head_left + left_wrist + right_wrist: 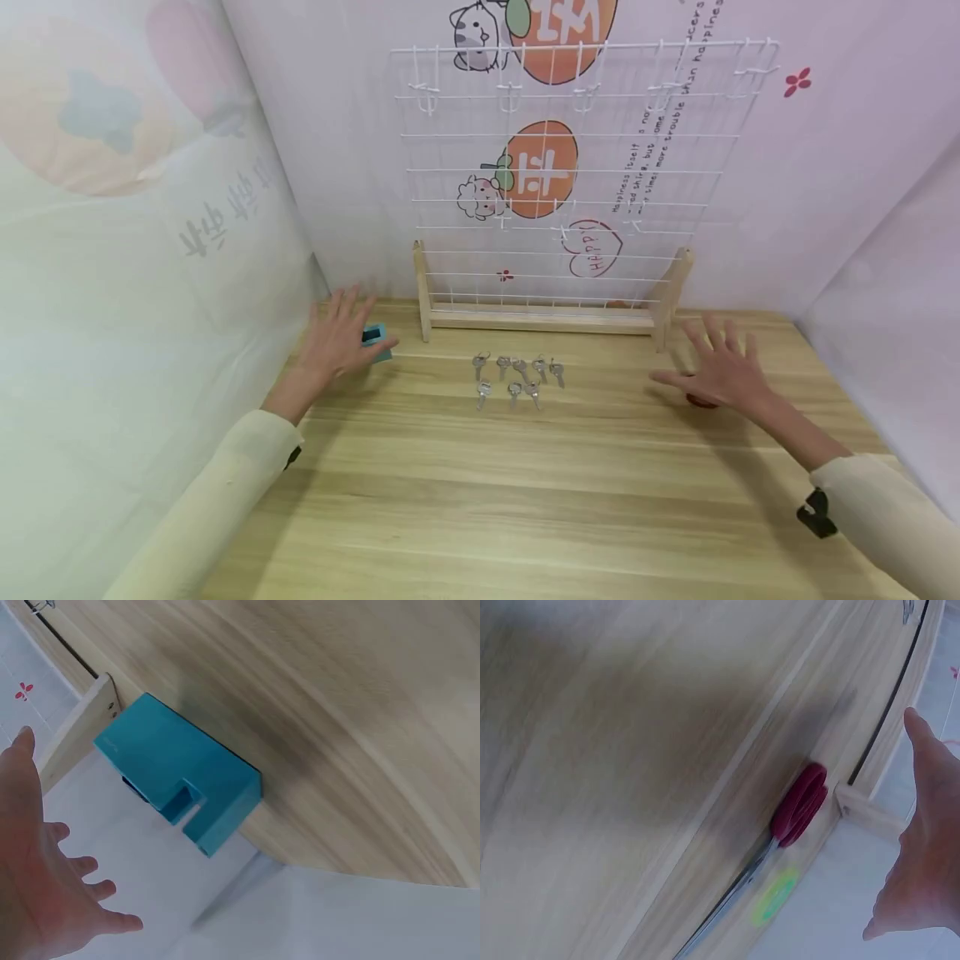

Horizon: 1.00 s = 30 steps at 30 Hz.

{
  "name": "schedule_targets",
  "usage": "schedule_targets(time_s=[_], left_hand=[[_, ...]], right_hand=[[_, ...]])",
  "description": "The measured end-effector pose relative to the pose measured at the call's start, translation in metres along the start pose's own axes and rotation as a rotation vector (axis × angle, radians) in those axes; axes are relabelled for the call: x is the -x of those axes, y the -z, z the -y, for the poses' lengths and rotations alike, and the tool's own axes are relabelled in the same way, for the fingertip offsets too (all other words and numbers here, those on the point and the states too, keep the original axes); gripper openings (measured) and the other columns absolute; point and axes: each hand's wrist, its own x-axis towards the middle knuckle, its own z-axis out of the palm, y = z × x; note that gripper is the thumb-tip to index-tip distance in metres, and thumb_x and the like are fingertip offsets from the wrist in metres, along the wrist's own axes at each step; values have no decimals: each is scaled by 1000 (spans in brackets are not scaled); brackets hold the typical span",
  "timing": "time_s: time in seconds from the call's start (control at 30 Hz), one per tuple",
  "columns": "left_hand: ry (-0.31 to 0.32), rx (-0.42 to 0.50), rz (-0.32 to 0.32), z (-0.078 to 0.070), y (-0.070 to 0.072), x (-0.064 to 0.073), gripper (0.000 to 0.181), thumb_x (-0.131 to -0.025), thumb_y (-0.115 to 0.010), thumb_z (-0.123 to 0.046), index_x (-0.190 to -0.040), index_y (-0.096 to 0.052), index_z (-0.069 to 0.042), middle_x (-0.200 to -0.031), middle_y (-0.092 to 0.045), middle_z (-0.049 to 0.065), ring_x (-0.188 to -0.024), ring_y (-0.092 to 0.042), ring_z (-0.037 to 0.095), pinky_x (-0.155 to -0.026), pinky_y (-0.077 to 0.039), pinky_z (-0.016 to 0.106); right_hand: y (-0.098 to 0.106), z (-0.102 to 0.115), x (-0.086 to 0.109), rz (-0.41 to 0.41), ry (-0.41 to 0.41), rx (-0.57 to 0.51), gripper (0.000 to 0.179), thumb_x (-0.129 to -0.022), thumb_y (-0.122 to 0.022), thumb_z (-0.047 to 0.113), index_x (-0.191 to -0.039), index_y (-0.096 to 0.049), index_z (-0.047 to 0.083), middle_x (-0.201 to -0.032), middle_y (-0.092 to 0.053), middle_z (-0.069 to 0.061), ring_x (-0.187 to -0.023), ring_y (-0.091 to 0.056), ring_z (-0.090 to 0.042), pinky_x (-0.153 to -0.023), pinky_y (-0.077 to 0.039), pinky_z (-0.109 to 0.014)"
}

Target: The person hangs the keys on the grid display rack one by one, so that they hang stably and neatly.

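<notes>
My left hand hovers spread at the table's far left, holding nothing. Under and beside it stands a teal box with a notch in one edge, partly covered by the hand in the head view. On the right my right hand is spread too, its fingers apart and nothing in its grasp. Below it lie scissors with dark red handles, mostly hidden by that hand in the head view. Between the hands, several small silver keys with rings lie in two rows on the wooden table.
Behind the keys, a white wire grid leans back in a wooden stand. White hooks hang along its upper part. Printed cloth walls enclose the table. A yellow-green oval shows beside the scissors.
</notes>
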Motion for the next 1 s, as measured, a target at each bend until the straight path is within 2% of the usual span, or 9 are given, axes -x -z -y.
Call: schedule_targets(time_s=[0.17,0.4,0.53,0.7,1.0], left_hand=[[-18,30,-6,-7,4,-9,93,-98,-54,-70,-165,-27,-12,-169,-20,21,-154,-17,48,-115,-20,79],[-33,118,-7,-18,15,-26,89,-102,-57,-61,-167,-21,-12,-169,-19,22,-154,-18,47,-115,-23,77],[-35,156,-29,-24,19,-37,85,-103,-58,-57,-166,-23,-11,-169,-21,24,-153,-20,48,-116,-23,76],[-42,201,-76,-32,24,-47,82,-104,-59,-52,-165,-25,-9,-167,-26,25,-151,-24,49,-116,-26,74],[-21,269,-65,-44,34,-68,80,-105,-56,-53,-165,-25,-10,-167,-25,22,-152,-25,45,-120,-27,65]], right_hand=[[5,19,1,31,37,-39,114,-83,-69,76,-162,-28,5,-167,-13,-32,-148,-10,-64,-113,-2,-82],[6,44,-1,31,85,-38,112,-83,-71,72,-161,-31,3,-167,-16,-30,-150,-11,-60,-115,-8,-81],[5,56,-4,7,116,-54,109,-82,-73,72,-159,-35,6,-167,-18,-30,-151,-13,-56,-115,-9,-80],[-1,66,-8,-47,163,-72,102,-80,-77,68,-155,-41,10,-168,-18,-28,-149,-17,-59,-114,-12,-81],[0,93,-18,-34,176,-94,105,-81,-76,67,-158,-40,6,-166,-21,-31,-153,-11,-56,-119,-8,-76]])
